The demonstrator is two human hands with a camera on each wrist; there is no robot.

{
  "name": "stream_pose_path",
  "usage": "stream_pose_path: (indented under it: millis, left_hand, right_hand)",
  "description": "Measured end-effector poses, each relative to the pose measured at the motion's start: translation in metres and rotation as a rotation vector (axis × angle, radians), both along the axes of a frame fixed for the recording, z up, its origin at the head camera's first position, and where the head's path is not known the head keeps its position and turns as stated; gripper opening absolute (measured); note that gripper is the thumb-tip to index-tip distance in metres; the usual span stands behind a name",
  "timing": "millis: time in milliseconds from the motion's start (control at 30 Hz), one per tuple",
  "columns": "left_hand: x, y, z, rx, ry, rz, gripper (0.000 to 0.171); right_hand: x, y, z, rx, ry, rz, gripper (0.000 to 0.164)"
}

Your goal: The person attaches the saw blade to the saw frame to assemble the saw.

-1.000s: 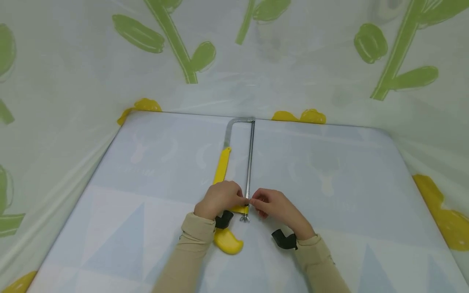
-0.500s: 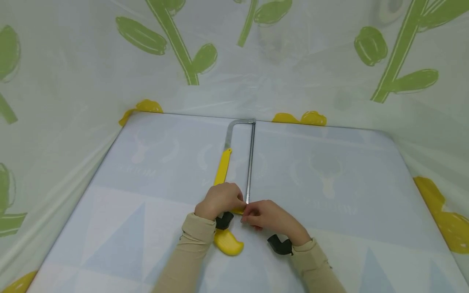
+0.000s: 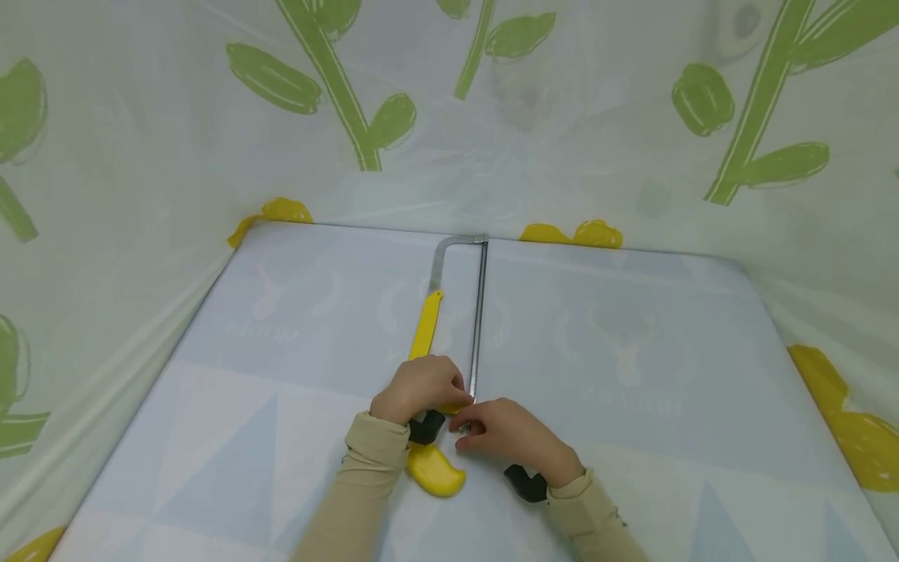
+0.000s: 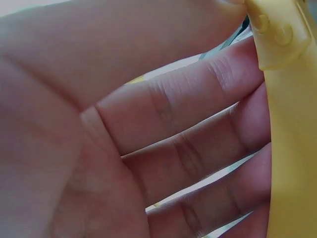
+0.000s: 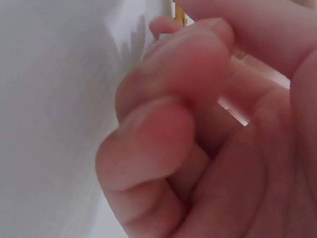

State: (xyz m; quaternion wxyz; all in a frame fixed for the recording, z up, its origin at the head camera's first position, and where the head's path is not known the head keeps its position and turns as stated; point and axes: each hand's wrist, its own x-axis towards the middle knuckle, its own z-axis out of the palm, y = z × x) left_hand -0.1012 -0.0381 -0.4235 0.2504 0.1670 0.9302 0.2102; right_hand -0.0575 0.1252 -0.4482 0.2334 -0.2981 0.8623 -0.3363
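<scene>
A hacksaw with a yellow and grey frame (image 3: 424, 326) lies on the table, its far end at the back edge. Its narrow metal blade (image 3: 479, 320) runs along the right side. My left hand (image 3: 424, 384) holds the near end of the saw, thumb and finger by the blade's end. In the left wrist view its fingers reach behind the yellow frame part (image 4: 294, 148). At the saw's near end, my right hand (image 3: 516, 433) has thumb and finger about the wing nut (image 3: 463, 428), mostly hidden. Its other fingers are curled. The yellow handle (image 3: 437, 472) shows below my left wrist.
The table has a pale printed cover (image 3: 632, 328). Behind it hangs a whitish sheet with green leaf patterns (image 3: 393, 121). Black wrist camera mounts (image 3: 525, 484) sit under both wrists, the left one close to the saw handle.
My right hand has moved left and toward me, from beside the blade's near end to the wing nut, covering most of it. My left hand keeps its hold on the hacksaw.
</scene>
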Motion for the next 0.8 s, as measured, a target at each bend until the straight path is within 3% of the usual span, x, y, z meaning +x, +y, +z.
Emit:
stream_pose_path:
  millis: [233,500,800]
  left_hand:
    - [-0.001,-0.002,-0.003,0.018,-0.003,-0.012,0.016]
    - [-0.001,-0.005,-0.003,0.017,-0.02,-0.018,0.017]
    - [0.0,-0.003,-0.001,0.015,-0.032,-0.023,0.019]
  right_hand:
    - [0.0,0.0,-0.001,0.033,0.089,-0.025,0.005]
    - [-0.001,0.004,0.003,-0.011,-0.041,-0.072,0.012]
    - [-0.002,0.009,0.007,-0.046,-0.088,-0.098,0.016]
